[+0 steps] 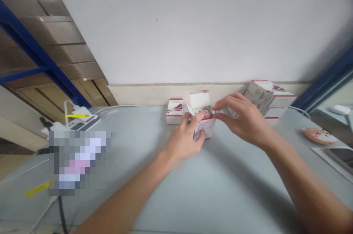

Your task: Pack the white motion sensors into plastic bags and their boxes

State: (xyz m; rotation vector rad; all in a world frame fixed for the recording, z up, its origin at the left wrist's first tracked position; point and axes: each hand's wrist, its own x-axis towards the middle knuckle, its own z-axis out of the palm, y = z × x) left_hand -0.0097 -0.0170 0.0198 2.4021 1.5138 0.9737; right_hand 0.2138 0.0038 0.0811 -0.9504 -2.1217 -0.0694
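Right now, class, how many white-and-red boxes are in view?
5: open box in the left hand, closed box beside it, three stacked behind the right hand; more may be hidden.

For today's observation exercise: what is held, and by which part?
The left hand grips the small open box by its side. The right hand pinches at its open top; exactly what it pinches is too small to tell.

White-red open box (202, 118); grey table (193, 190); blue frame (38, 55); white wall (193, 24).

Bright, even light, soft shadows; edges bend and blur (wide lens).
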